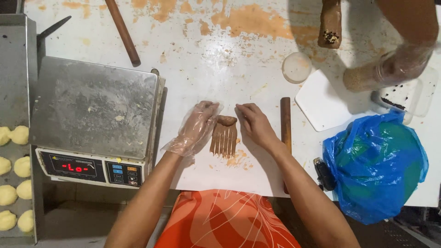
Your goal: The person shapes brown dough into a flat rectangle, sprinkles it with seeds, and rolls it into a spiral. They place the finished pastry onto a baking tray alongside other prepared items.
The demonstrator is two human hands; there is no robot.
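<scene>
A brown wooden comb-like board [224, 138] with ridged teeth lies on the white worktable [216, 69]. A small lump of brown dough [227, 120] rests on its upper end. My left hand [195, 127], in a clear plastic glove, touches the dough and the board from the left. My bare right hand [256, 125] presses its fingertips against the dough from the right. Neither hand wraps around anything.
A metal scale [92, 108] with a lit display sits left. Pale dough balls [14, 183] fill a tray at the far left. Wooden rods [285, 121] [122, 31], a round lid [296, 67], a white board [321, 103], a blue bag [374, 163]. Another person's gloved hand [388, 69] is upper right.
</scene>
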